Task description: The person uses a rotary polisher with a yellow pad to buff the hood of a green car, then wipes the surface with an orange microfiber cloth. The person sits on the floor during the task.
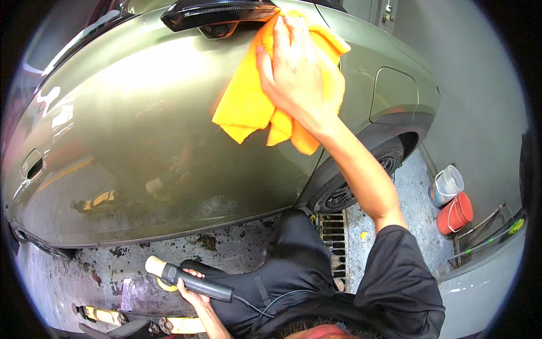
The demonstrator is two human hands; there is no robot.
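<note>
One orange cloth (243, 107) lay against the upper front corner of an olive-green car door (158, 141), overlapping its front edge. One right hand (296, 73) covered it, the grip spread nearly flat; whether the fingertips pinched a fold, I could not tell. The cloth hid the inner end of the single black wing mirror (209, 16).

One left hand (192, 292) had its grip closed around a corded handheld polisher (206, 288); a yellow disc under its head was half hidden, and the one cable (248, 303) vanished against dark clothing. One door handle (33, 165) sat toward the door's rear edge. Two wheels showed: the nearer (327, 200) partly behind the forearm, the other (53, 248) dim. Two buckets, one clear (449, 183), one red (454, 213), stood by the floor's wall-side edge. Yellow-marked items (180, 325) at lower left were cut off and unclear.
</note>
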